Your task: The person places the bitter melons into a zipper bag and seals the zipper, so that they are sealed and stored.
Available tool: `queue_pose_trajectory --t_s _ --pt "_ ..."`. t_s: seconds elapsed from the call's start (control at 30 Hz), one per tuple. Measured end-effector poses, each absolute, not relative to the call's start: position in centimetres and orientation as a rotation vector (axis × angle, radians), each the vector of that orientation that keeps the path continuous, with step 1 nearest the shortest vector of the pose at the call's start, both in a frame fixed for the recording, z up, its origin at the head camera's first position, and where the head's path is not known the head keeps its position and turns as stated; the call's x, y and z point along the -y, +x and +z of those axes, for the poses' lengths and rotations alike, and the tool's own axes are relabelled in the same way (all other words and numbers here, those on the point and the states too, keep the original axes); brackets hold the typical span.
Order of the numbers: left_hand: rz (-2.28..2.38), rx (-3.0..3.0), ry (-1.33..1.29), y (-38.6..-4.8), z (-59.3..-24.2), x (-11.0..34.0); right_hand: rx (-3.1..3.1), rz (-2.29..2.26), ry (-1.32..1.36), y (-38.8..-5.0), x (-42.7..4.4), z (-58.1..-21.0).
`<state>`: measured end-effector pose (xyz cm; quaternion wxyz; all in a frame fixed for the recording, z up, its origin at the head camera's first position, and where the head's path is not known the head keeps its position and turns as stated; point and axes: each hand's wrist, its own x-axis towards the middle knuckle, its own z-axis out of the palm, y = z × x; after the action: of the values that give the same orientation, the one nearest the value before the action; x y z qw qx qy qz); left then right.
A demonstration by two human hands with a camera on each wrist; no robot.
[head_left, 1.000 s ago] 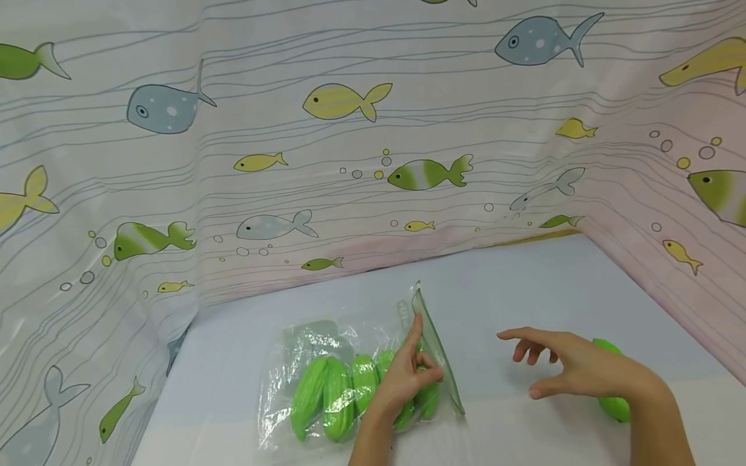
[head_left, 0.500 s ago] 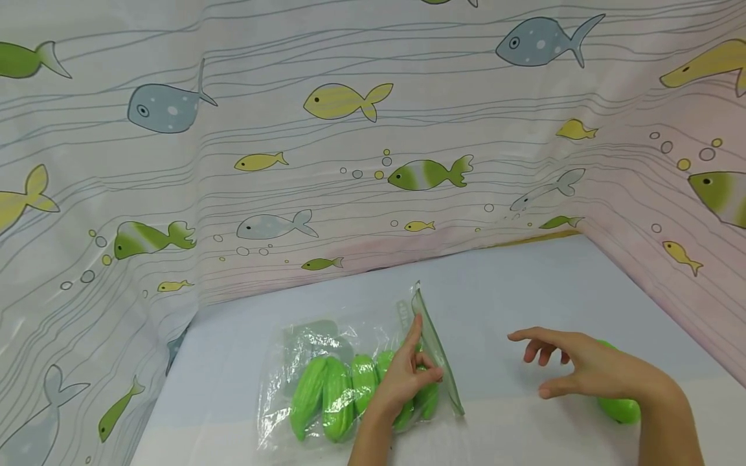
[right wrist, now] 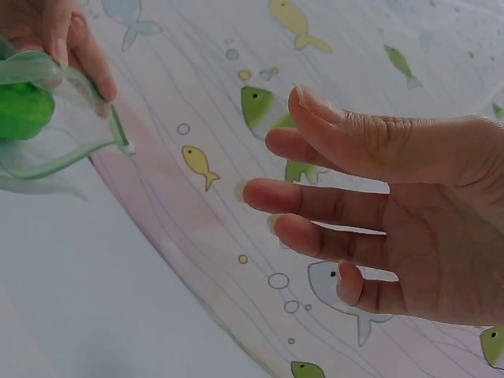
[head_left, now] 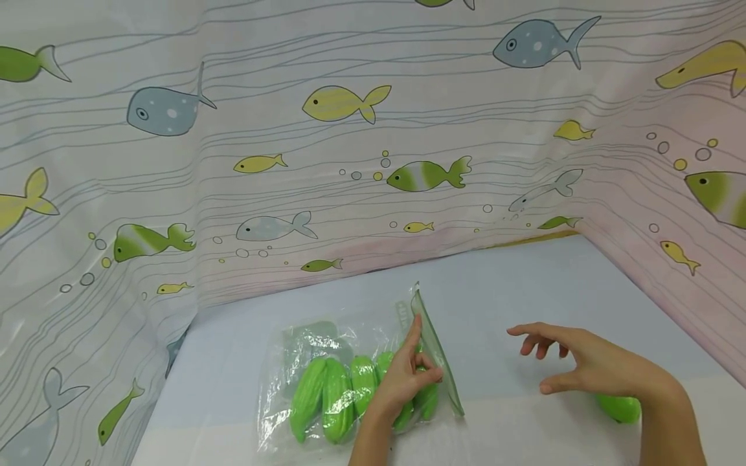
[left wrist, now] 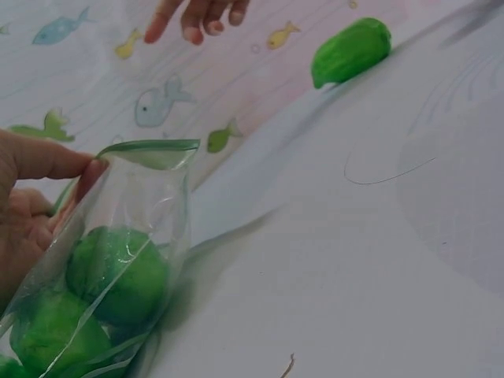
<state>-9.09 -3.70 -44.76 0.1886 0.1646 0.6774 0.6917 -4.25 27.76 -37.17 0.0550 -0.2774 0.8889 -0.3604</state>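
Holding a clear plastic bag (head_left: 438, 353) by its mouth, a person's left hand (head_left: 401, 378) has the rim pinched between thumb and fingers, the index finger straight and pointing toward the far side. The bag lies left of centre on a pale table (head_left: 489, 285), its green-edged mouth turned to the right and gaping open. Several green ribbed vegetables (head_left: 338, 401) lie side by side inside it, toward the near side, some partly hidden by the left hand and wrist.

To the right, well apart from the bag, the right hand (head_left: 583, 362) is raised above the table with its fingers spread and gently bent, the thumb held apart from them. One more green vegetable (head_left: 619, 410) lies outside the bag at the right, partly hidden behind the right hand and wrist in the head view; the left wrist view shows it whole, plump and rounded, resting on the table.

Beyond the table and along both sides hangs a whitish curtain (head_left: 350, 58) printed with blue, yellow and green fish, bubbles and thin wavy lines.
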Motion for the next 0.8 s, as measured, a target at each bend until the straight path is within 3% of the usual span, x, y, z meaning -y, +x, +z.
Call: queue_pose_trajectory --t_s 0.8 --pt "1.959 -1.906 0.465 -9.1 -45.0 3.6 -3.027 -1.029 -0.749 -1.8 -31.0 -39.9"
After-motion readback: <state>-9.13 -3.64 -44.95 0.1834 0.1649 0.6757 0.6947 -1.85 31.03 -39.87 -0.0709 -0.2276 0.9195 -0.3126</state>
